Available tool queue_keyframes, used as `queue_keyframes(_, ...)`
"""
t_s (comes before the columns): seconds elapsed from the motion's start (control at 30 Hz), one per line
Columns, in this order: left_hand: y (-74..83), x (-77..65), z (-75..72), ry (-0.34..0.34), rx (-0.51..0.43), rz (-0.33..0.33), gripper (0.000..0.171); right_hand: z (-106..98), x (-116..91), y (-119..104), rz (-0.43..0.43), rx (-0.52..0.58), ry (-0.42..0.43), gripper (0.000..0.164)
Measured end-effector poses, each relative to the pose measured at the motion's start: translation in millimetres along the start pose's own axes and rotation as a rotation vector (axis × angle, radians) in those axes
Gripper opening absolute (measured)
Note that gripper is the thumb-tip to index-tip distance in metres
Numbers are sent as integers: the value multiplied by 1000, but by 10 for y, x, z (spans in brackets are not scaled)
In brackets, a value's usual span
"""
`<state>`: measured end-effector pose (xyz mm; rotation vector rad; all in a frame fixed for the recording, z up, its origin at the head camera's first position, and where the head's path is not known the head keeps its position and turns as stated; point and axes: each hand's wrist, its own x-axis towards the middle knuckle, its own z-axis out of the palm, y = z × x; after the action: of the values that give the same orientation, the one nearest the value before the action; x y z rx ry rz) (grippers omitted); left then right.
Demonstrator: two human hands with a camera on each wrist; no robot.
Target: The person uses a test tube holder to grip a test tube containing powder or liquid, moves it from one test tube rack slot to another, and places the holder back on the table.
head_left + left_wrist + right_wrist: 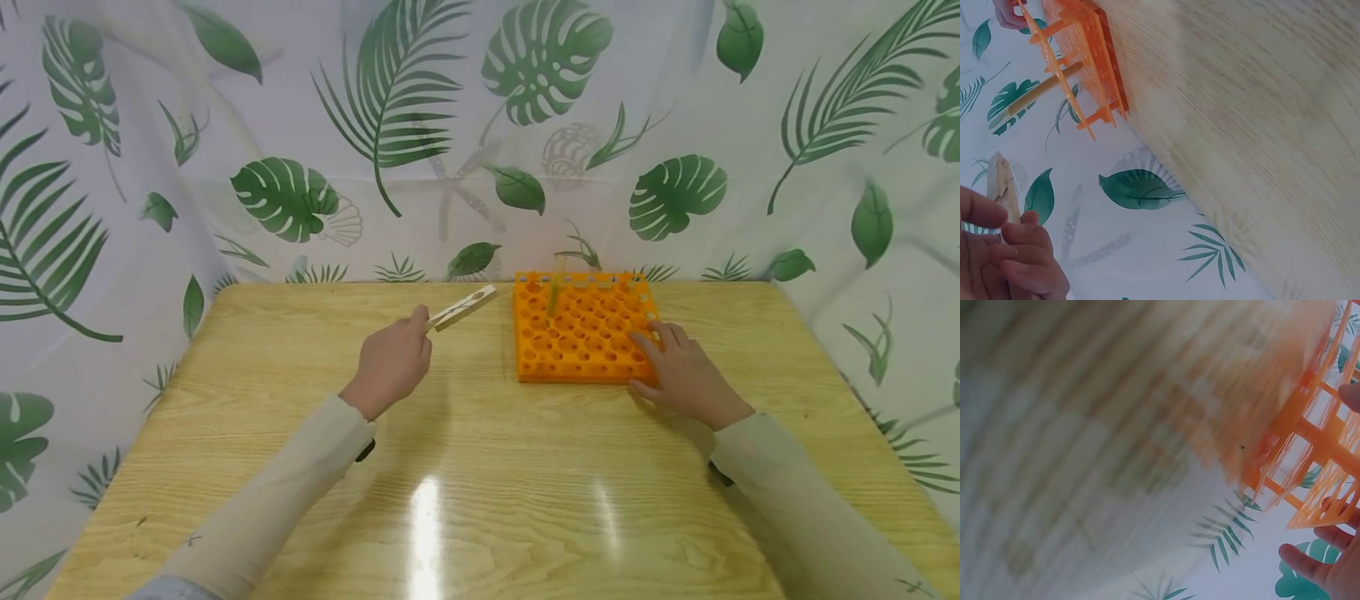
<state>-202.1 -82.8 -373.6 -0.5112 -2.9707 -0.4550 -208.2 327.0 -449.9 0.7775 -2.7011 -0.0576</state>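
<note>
My left hand (393, 362) grips a wooden test tube holder (465, 307), whose jaws point up and to the right over the table. In the left wrist view, the fingers (1029, 262) curl round its handle. An orange test tube rack (585, 373) with many round holes stands at the back of the table. One test tube (556, 287) with yellowish contents leans in the rack's left part, apart from the holder. My right hand (686, 375) holds the rack's right front corner, thumb low at the front and fingers over the top and side.
The wooden table (525, 483) reaches back to a white curtain (450, 125) with green leaf prints, which also hangs along both sides. Shiny light reflections lie on the table's front part.
</note>
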Motion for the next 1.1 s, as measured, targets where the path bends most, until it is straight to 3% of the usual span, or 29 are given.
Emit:
queue_keyframes(0.23, 5, 1, 10, -26, 1, -12, 32, 14, -24, 0, 6, -16, -4, 71)
queue_keyframes(1.1, 77, -10, 132, 11, -7, 4, 23, -59, 169, -98, 50, -88, -61, 62)
